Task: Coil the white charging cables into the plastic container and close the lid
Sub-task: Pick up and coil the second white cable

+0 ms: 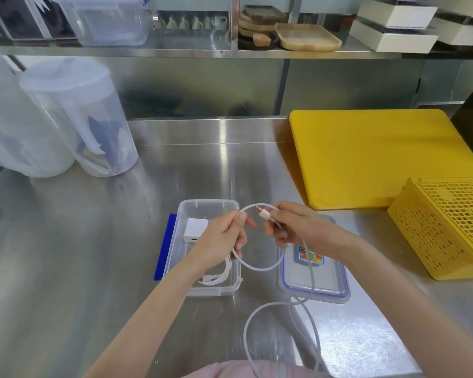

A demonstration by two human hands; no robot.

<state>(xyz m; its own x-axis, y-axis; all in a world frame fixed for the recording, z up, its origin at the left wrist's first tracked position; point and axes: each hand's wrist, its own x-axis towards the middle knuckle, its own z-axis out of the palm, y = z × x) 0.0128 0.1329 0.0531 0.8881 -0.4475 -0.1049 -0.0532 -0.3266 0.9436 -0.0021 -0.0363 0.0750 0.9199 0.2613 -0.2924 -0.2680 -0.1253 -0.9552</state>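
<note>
My left hand (224, 238) and right hand (295, 227) both pinching one white cable (260, 267), its loop above the open container (202, 205), lid (336, 285) just right.

a steel counter (93, 241) runs to a steel back wall (202, 85), with light glaring off both. a steel shelf (175, 51) above holds a clear tub (107, 20), wooden trays (306, 36) and white boxes (393, 25). two clear jugs (77, 115) stand left; a yellow board (366, 156) and yellow basket (448, 227) lie right.
</note>
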